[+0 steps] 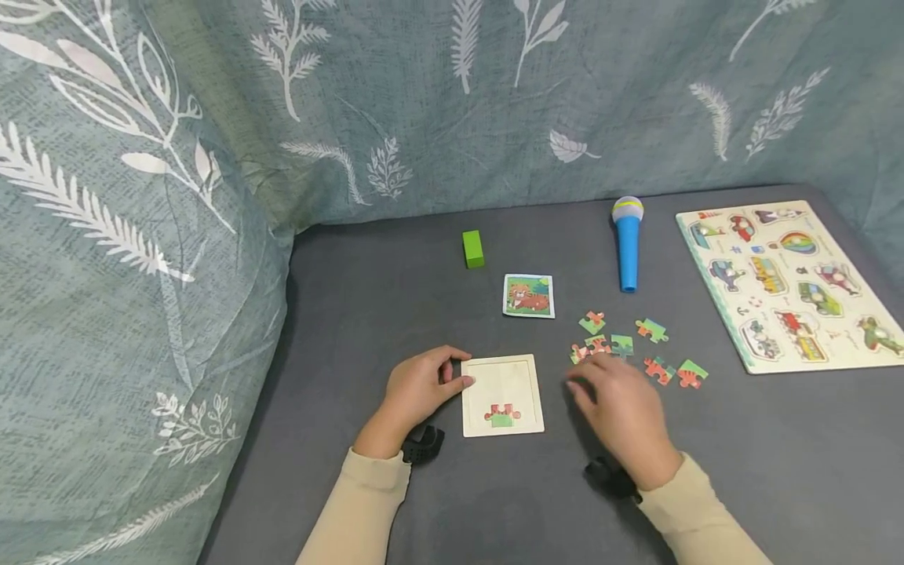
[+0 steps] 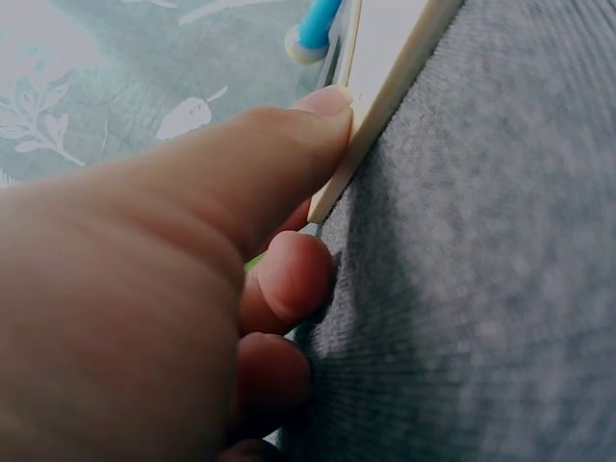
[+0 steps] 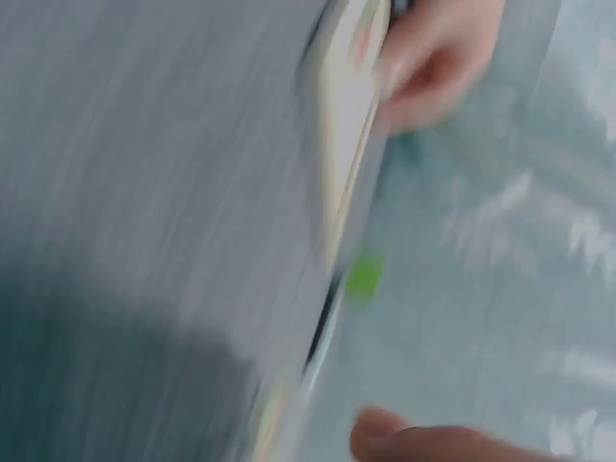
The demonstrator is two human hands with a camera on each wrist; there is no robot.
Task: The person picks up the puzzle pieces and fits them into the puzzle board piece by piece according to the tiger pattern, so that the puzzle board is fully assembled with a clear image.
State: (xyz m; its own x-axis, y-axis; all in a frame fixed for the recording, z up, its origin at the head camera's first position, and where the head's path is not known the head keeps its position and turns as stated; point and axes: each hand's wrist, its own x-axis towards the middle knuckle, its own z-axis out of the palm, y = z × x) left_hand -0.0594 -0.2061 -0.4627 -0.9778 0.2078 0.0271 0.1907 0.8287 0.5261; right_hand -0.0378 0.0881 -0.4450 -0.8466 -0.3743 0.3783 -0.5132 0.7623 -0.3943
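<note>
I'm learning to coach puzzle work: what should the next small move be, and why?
Probably the right hand should pinch one of the loose puzzle pieces beside it. It appears to hold nothing, and the puzzle tray contains only one piece. The left hand holds the tray's left edge, which would likely steady it.

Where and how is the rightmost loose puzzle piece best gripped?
Probably by its near and far edges, pinched between thumb and finger, coming from above: the rightmost piece lies flat on the table, with another piece close on its left.
</note>
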